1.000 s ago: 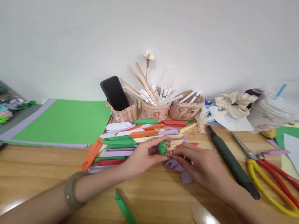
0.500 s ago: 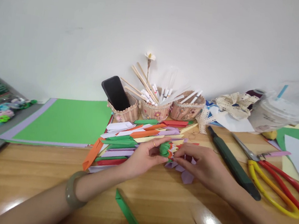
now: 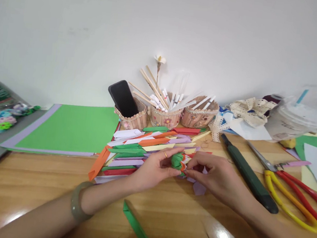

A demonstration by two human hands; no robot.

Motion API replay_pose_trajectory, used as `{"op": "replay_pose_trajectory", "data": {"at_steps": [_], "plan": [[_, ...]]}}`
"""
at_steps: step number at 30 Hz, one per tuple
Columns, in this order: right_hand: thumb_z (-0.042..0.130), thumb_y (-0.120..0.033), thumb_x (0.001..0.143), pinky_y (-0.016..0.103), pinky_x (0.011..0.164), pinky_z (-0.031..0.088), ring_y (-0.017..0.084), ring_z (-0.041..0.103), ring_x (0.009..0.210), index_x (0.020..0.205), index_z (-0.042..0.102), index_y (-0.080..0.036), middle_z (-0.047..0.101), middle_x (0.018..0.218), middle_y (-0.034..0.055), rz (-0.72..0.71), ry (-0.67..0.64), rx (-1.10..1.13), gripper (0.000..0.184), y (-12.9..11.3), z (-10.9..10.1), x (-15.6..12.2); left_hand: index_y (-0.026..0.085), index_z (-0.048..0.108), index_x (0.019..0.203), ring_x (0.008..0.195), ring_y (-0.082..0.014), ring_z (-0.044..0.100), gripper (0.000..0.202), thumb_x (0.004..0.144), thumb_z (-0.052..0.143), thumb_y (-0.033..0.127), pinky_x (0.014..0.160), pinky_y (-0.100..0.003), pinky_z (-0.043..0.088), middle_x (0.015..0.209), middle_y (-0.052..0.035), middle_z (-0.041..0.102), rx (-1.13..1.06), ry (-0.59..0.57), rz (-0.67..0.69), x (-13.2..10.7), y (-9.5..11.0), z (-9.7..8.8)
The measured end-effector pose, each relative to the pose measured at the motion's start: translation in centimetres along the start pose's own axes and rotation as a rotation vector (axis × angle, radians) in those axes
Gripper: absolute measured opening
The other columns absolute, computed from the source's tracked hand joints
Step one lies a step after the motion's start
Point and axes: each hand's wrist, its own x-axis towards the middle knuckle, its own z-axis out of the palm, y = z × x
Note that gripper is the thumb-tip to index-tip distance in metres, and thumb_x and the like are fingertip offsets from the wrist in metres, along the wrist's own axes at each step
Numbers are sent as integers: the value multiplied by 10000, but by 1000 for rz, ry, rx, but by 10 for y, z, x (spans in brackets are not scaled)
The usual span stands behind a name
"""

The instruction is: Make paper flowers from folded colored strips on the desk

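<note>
- The left hand (image 3: pixel 151 171) grips the green-and-orange paper piece (image 3: pixel 177 161) between thumb and fingers, over the middle of the table (image 3: pixel 53 187).
- The right hand (image 3: pixel 212 174) pinches the same piece at its right end, fingertips near the left thumb.
- Folded paper strips (image 3: pixel 126 163) crowd up to the left hand, filling the room toward the table's back edge, where craft cups (image 3: pixel 166 118) stand.
- On the right side, a dark green tool (image 3: pixel 250 177) and scissors (image 3: pixel 274 169) border the right forearm.
- Toward the near edge, bare wood runs between the forearms, around a lone green strip (image 3: pixel 138 225).
- A green sheet (image 3: pixel 71 128) covers the back left.
</note>
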Motion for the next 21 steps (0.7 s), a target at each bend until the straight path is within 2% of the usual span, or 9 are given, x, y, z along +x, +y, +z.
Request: {"op": "replay_pose_trajectory", "data": {"at_steps": [5, 10, 16, 18, 21], "plan": [[532, -234, 828, 239, 617, 416, 142, 581, 680, 770, 664, -196, 673, 741, 24, -123, -4, -18, 149, 2, -4, 1, 252, 557, 1187, 1107, -236, 524, 553, 656, 680, 157, 978, -398, 364, 1206, -51, 583, -44, 25, -16, 1, 1, 0], [575, -214, 791, 226, 552, 397, 134, 559, 603, 700, 650, -190, 651, 655, 15, -98, -7, -100, 121, 0, -5, 0, 234, 572, 1172, 1095, -241, 530, 551, 641, 684, 138, 963, -401, 378, 1212, -59, 577, -55, 17, -29, 1, 1, 0], [610, -199, 764, 215, 514, 409, 118, 556, 547, 640, 614, -182, 627, 608, 2, -44, 46, -61, 126, -7, -2, -1, 237, 588, 1154, 1123, -238, 506, 538, 637, 689, 126, 984, -386, 352, 1217, -47, 574, -84, 17, -34, 1, 1, 0], [609, -201, 770, 214, 504, 407, 112, 548, 537, 636, 608, -181, 620, 605, -1, -64, 63, -36, 135, -8, -1, -1, 241, 589, 1151, 1097, -231, 518, 539, 633, 697, 136, 965, -378, 369, 1181, -41, 591, -108, 14, -33, 2, 0, -1], [597, -191, 789, 221, 524, 411, 114, 546, 579, 707, 631, -183, 625, 659, 7, -168, 136, -23, 89, -7, 0, -1, 254, 588, 1146, 1019, -206, 544, 551, 618, 717, 160, 884, -346, 426, 1111, -28, 607, -172, 42, -44, 3, -2, -2]]}}
